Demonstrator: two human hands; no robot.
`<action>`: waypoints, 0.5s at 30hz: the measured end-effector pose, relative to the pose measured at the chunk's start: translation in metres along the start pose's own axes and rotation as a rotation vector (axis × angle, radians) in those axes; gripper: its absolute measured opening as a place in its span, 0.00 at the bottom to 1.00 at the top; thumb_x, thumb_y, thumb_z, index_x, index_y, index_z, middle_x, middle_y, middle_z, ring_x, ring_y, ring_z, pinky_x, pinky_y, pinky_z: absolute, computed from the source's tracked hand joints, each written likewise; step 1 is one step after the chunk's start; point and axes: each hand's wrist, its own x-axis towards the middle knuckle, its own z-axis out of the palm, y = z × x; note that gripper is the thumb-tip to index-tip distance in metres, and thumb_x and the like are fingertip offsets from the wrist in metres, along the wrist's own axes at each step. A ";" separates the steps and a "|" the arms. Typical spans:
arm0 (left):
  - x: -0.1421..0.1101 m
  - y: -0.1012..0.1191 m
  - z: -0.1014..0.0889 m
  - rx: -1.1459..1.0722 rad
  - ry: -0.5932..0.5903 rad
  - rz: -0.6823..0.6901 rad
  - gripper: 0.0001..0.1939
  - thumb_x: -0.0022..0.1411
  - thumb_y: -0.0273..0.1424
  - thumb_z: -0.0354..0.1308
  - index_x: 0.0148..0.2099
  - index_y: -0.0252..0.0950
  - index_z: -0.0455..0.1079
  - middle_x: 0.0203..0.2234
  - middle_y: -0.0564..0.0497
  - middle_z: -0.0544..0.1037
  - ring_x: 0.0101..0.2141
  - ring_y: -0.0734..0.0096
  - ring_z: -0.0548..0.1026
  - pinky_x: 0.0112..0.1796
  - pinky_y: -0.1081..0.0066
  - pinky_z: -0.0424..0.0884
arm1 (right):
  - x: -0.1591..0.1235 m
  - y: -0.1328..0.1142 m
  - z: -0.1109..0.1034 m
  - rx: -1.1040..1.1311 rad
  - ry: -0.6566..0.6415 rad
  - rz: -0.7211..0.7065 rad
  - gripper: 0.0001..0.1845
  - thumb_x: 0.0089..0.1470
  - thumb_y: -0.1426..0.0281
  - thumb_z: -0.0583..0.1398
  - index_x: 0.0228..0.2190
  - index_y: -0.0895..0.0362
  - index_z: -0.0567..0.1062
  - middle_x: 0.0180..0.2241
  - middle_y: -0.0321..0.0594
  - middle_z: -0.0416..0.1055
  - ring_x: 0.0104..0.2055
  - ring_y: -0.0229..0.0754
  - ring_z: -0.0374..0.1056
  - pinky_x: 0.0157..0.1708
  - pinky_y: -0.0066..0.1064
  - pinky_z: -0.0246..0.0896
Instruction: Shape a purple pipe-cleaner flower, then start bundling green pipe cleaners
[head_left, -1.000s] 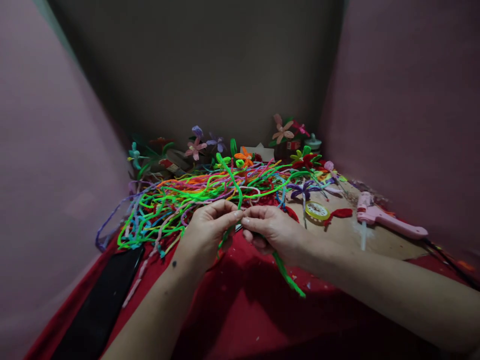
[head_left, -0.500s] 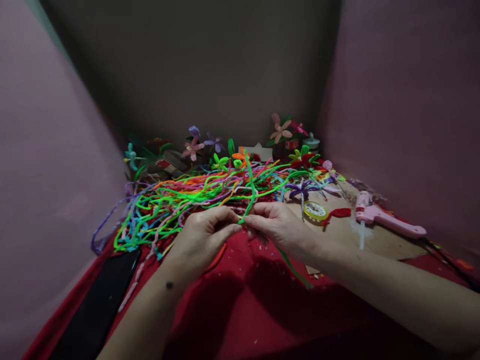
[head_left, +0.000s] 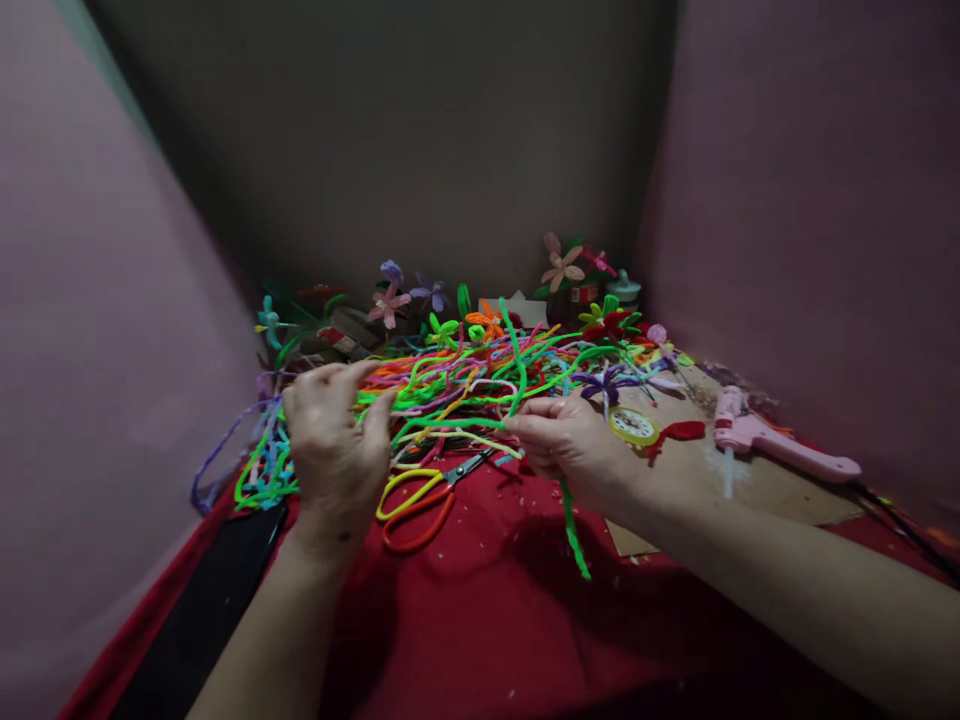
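My right hand (head_left: 566, 445) pinches a dark green pipe cleaner (head_left: 571, 520) that sticks up above the fingers and hangs down below them over the red cloth (head_left: 480, 610). To the left, my left hand (head_left: 334, 440) hovers over the tangled pile of bright pipe cleaners (head_left: 420, 395), fingers curled apart and holding nothing. Between the two hands lie scissors (head_left: 420, 495) with yellow and orange handles.
Finished pipe-cleaner flowers (head_left: 559, 265) stand along the back wall. A yellow tape roll (head_left: 634, 425) and a pink glue gun (head_left: 772, 445) lie on brown cardboard (head_left: 750, 480) at right. A black flat object (head_left: 202, 600) lies at front left. Pink walls close in both sides.
My left hand let go of the green pipe cleaner and moved left over the pile, uncovering the scissors. My right hand kept its hold on the pipe cleaner.
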 end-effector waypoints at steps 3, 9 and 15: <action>-0.007 0.013 -0.011 -0.041 0.097 -0.084 0.07 0.58 0.28 0.55 0.39 0.39 0.71 0.33 0.48 0.72 0.36 0.62 0.68 0.41 0.63 0.63 | 0.006 0.002 -0.004 0.076 0.106 -0.099 0.18 0.42 0.67 0.63 0.16 0.56 0.58 0.12 0.23 0.46 0.14 0.26 0.39 0.14 0.24 0.32; -0.025 0.061 0.002 -0.414 -0.440 -0.070 0.07 0.59 0.31 0.53 0.35 0.39 0.73 0.27 0.50 0.76 0.31 0.67 0.73 0.35 0.70 0.66 | 0.007 0.005 -0.003 -0.065 0.129 -0.214 0.13 0.45 0.67 0.60 0.17 0.57 0.62 0.13 0.26 0.50 0.16 0.28 0.43 0.16 0.24 0.40; -0.021 0.066 0.022 -0.718 -0.706 -0.485 0.12 0.58 0.35 0.54 0.26 0.35 0.70 0.19 0.54 0.69 0.28 0.70 0.70 0.33 0.73 0.66 | -0.003 0.014 0.004 -0.373 -0.145 -0.272 0.11 0.42 0.78 0.51 0.20 0.59 0.73 0.21 0.33 0.67 0.27 0.34 0.60 0.33 0.26 0.56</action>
